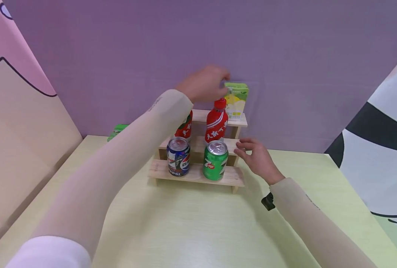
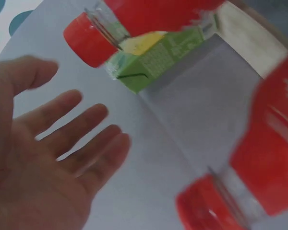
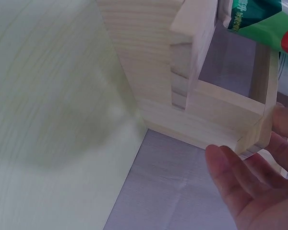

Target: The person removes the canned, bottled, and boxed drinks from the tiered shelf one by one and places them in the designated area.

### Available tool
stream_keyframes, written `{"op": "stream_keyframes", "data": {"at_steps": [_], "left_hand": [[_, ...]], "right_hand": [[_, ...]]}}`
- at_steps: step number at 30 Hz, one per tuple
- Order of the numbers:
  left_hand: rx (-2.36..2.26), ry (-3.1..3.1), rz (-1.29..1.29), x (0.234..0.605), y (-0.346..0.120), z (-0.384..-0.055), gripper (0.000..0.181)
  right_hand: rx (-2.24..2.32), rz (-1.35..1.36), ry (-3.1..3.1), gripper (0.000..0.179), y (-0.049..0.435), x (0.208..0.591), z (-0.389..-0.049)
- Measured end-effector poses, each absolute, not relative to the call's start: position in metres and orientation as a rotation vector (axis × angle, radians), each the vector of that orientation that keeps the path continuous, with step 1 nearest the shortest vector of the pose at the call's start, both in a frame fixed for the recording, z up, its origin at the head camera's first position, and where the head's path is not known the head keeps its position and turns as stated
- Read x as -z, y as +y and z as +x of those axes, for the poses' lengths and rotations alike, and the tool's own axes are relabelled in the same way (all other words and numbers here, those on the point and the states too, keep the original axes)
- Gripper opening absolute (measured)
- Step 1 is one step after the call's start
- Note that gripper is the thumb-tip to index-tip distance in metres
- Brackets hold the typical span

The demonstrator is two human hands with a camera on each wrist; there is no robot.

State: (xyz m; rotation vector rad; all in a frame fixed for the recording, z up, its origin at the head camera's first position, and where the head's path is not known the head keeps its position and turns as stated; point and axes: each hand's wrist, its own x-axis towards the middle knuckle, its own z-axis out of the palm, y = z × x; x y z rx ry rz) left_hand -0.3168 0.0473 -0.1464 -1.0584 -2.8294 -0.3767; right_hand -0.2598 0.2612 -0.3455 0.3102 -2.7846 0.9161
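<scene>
We see a pale, bare-wood three-tier stepped stand (image 1: 195,174), upright, its lowest tier near and its highest far. Our right hand (image 1: 256,158) pinches the right end of its middle tier. On the top tier, at the far right, we have a green-topped rectangular drink carton (image 1: 237,100) with yellow fruit and green leaves on its pale front, standing upright. Nearer, on the middle tier's right half, stands a red plastic bottle (image 1: 216,124) with white lettering and a red cap, its base partly hidden. Our left hand (image 1: 206,83), fingers loosely spread, hovers beside the carton and bottle.
</scene>
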Motion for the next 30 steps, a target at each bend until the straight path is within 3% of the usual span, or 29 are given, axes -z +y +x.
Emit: {"op": "stream_keyframes", "data": {"at_steps": [12,24,30], "left_hand": [[0.006,-3.015,-1.06,0.147,0.072,-0.323,0.053],[0.099,-2.895,-1.102,0.153,0.075,-0.316,0.031],[0.019,-2.895,-1.063,0.154,0.078,-0.317,0.047]], "right_hand": [[-0.956,0.373,-2.731,0.035,0.256,0.349,-0.26],[-0.986,0.306,-2.783,0.035,0.252,0.345,-0.257],[-0.994,0.327,-2.761,0.035,0.25,0.345,-0.256]]}}
